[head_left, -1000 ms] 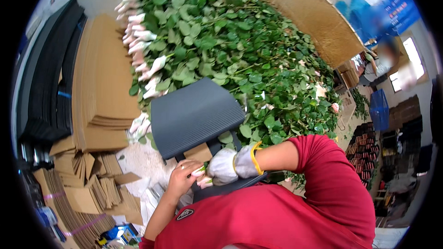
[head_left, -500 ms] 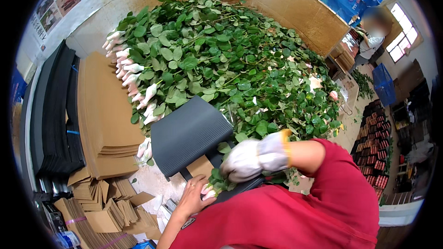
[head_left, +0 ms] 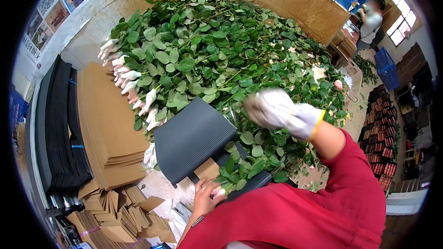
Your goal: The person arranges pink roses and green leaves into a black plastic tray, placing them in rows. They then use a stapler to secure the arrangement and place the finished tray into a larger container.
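At the lower middle my bare left hand is closed with its fingertips around the head of a pale rose. Leafy green stems stretch from there to the right, over a dark surface. My right hand, in a white knitted glove with a yellow cuff, is raised over the leaves; motion smears its fingers, so what they hold cannot be made out. Between the hands and the pile stands a dark grey ribbed sheet, curved and tilted. Beyond it lies a big heap of leafy roses, pale pink heads along its left side.
Brown cardboard sheets and black sheets are stacked at the left. Small folded cardboard pieces lie at lower left. A cardboard wall backs the heap. Another person stands far right near a blue crate.
My gloved right hand has lifted up and away from the stems near my left hand, uncovering their leaves. My left hand stays at the rose head. The far person has turned slightly.
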`<action>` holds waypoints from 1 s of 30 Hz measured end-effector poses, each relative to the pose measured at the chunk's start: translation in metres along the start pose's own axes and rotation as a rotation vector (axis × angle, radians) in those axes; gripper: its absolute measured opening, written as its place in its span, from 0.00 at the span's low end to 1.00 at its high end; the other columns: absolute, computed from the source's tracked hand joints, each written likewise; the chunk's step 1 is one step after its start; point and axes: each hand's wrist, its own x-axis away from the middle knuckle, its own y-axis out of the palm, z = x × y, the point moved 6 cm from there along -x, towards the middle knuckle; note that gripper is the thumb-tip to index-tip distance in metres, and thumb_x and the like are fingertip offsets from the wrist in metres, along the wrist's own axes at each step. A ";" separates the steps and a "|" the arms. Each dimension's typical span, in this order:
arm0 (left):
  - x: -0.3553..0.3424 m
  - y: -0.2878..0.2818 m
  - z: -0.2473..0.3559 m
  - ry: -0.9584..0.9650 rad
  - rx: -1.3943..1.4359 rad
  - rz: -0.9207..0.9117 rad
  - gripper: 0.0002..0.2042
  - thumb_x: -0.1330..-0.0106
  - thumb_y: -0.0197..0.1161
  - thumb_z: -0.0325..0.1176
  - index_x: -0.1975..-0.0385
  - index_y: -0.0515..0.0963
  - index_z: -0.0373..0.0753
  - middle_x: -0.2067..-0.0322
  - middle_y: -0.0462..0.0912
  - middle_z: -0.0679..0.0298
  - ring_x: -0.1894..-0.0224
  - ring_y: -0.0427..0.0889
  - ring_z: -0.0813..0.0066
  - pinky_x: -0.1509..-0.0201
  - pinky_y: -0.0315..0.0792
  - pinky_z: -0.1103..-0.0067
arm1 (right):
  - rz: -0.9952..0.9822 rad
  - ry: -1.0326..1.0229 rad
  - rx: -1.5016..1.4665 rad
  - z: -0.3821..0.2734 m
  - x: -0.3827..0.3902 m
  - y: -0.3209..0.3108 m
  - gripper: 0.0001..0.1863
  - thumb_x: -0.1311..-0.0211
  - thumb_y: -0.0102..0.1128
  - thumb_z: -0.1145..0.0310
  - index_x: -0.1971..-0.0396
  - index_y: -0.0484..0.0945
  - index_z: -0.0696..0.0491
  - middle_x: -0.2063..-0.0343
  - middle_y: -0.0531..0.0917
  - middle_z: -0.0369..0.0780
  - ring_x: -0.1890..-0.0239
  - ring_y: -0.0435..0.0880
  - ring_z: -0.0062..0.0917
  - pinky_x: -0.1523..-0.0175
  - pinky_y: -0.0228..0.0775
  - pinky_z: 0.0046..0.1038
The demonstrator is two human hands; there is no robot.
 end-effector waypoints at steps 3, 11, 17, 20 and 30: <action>-0.009 0.001 0.003 0.085 0.069 -0.050 0.25 0.57 0.80 0.36 0.55 0.83 0.44 0.51 0.82 0.58 0.42 0.73 0.52 0.36 0.65 0.62 | 0.346 -0.063 0.264 0.022 -0.078 0.006 0.17 0.39 0.49 0.69 0.51 0.78 0.52 0.53 0.81 0.47 0.53 0.81 0.40 0.48 0.76 0.35; -0.003 0.000 0.008 0.069 0.170 0.026 0.28 0.52 0.77 0.33 0.48 0.77 0.37 0.51 0.81 0.53 0.44 0.75 0.53 0.33 0.61 0.60 | 0.160 0.213 0.481 0.083 -0.147 -0.019 0.14 0.44 0.54 0.76 0.60 0.83 0.46 0.68 0.86 0.43 0.65 0.86 0.35 0.59 0.80 0.37; -0.004 0.001 0.006 0.130 0.144 0.042 0.27 0.55 0.78 0.32 0.51 0.79 0.38 0.51 0.81 0.54 0.43 0.75 0.52 0.35 0.64 0.61 | 0.674 0.151 0.511 0.097 -0.046 -0.206 0.13 0.50 0.60 0.73 0.62 0.84 0.49 0.63 0.85 0.44 0.57 0.84 0.40 0.51 0.77 0.40; 0.005 -0.004 0.007 0.119 0.107 0.082 0.27 0.55 0.78 0.31 0.51 0.80 0.39 0.52 0.81 0.56 0.43 0.74 0.52 0.36 0.66 0.63 | 0.705 0.021 0.401 0.062 -0.051 -0.209 0.17 0.53 0.64 0.72 0.59 0.83 0.48 0.62 0.85 0.43 0.56 0.83 0.41 0.50 0.75 0.40; 0.006 -0.009 0.010 -0.122 0.176 -0.039 0.32 0.50 0.77 0.34 0.43 0.72 0.38 0.47 0.77 0.53 0.42 0.74 0.53 0.32 0.62 0.63 | 0.558 -0.267 0.176 -0.086 -0.112 -0.095 0.22 0.49 0.61 0.71 0.51 0.78 0.49 0.55 0.82 0.46 0.59 0.84 0.39 0.55 0.78 0.38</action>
